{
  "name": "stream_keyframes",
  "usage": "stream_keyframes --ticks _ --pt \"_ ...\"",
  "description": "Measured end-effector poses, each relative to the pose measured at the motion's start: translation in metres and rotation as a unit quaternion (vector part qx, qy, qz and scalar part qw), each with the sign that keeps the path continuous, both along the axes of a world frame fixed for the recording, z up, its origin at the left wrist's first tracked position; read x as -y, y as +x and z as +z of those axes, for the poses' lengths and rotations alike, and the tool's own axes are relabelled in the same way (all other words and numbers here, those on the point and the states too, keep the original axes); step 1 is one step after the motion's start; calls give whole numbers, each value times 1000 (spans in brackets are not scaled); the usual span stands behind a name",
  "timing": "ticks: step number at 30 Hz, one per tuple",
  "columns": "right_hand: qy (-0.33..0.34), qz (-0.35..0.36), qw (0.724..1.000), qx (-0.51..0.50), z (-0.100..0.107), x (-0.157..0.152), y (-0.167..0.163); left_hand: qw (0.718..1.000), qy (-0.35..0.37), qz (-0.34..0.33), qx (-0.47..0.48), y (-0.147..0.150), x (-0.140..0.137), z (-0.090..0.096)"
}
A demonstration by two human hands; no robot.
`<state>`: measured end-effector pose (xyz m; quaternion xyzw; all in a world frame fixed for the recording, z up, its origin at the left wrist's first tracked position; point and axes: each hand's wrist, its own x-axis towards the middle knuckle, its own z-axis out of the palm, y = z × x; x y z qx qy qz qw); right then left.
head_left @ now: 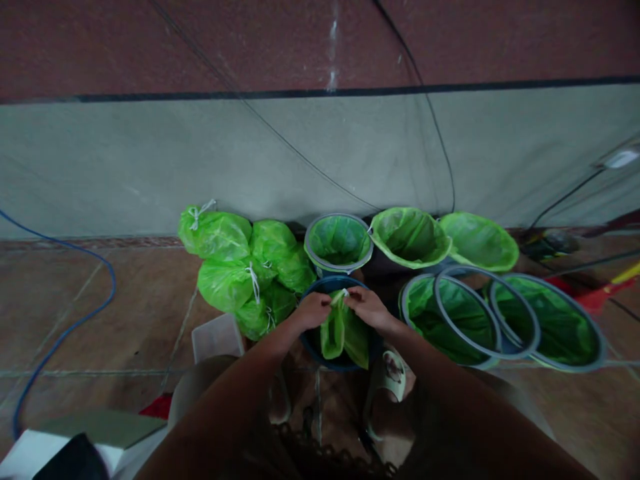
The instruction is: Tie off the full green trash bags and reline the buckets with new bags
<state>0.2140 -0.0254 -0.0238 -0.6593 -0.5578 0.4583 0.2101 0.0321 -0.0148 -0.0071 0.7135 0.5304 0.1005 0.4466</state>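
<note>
Between my two hands is a green plastic bag [334, 332], hanging down over a dark blue bin [311, 289]. My left hand [313, 311] pinches the bag's upper edge on the left. On the right, my right hand [369, 307] grips the same edge, where a bit of white drawstring shows. The bag's mouth is bunched and partly folded, and its lower part hangs inside the bin. Just behind stands a bin with a grey rim [371, 252], lined with a green bag.
Tied green bags [223, 235] are piled at the left. More lined bins [410, 263] stand to the right, with a loose grey ring [537, 330] across two of them. A clear plastic box [217, 337] lies near my left knee. A blue hose [75, 325] crosses the floor.
</note>
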Motion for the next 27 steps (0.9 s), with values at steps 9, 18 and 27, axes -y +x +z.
stream_keyframes --ticks 9,18,27 --pt "-60 137 988 -40 12 -2 12 960 153 64 -224 -14 -11 13" --pt "-126 -50 981 -138 21 -2 8 934 327 40 -138 19 22 34" --pt "-137 -134 971 -145 23 -5 14 964 103 -75 -234 23 37 13"
